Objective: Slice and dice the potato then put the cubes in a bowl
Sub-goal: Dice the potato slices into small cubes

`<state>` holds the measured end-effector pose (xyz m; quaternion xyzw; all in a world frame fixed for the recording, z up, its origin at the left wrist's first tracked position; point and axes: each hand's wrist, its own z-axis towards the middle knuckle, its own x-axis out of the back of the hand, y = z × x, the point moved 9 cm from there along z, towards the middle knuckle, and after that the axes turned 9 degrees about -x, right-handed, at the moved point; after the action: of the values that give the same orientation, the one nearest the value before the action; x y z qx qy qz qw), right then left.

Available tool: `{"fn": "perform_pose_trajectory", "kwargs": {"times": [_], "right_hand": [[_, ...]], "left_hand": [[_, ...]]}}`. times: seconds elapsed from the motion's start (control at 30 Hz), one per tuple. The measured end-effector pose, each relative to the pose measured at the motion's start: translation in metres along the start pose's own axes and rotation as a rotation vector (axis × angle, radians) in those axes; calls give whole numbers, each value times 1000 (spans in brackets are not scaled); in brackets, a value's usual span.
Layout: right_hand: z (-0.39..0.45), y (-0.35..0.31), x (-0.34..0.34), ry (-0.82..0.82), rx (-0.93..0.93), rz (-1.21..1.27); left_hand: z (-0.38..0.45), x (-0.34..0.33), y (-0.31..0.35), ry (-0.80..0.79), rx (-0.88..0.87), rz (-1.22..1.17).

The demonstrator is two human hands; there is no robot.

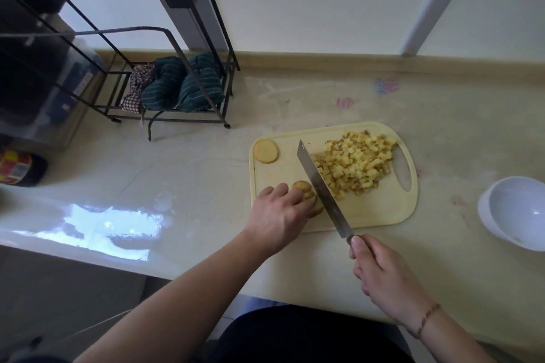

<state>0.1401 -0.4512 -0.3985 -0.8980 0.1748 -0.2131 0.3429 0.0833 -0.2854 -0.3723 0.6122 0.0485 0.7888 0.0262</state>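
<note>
A pale yellow cutting board point(368, 212) lies on the counter. On its near left edge a brown-skinned potato piece point(303, 187) is held down by my left hand point(280, 215), fingers curled over it. My right hand point(383, 274) grips the handle of a broad knife point(321, 186); its blade stands just right of the potato, against the cut face. A heap of potato cubes point(356, 165) fills the board's far right. One round potato slice point(266, 151) lies at the far left corner. A white bowl point(519, 212) sits to the right, off the board.
A black wire rack point(165, 91) holding striped green cloths point(182, 82) stands at the back left of the counter. A dark jar with a coloured label point(17, 168) is at the far left. The counter's front edge runs just below my hands.
</note>
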Motion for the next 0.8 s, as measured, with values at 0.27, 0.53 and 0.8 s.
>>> {"fn": "perform_pose_trajectory", "kwargs": {"times": [0.27,0.53,0.8], "right_hand": [[0,2,1,1,0,-17],[0,-2,2,12,-1,-38],[0,-1,0,-3,3,-36]], "left_hand": [[-1,-1,-5,-98,60,0],[21,-8,13,-529,-28,191],[27,-12,16,-607,-90,255]]}}
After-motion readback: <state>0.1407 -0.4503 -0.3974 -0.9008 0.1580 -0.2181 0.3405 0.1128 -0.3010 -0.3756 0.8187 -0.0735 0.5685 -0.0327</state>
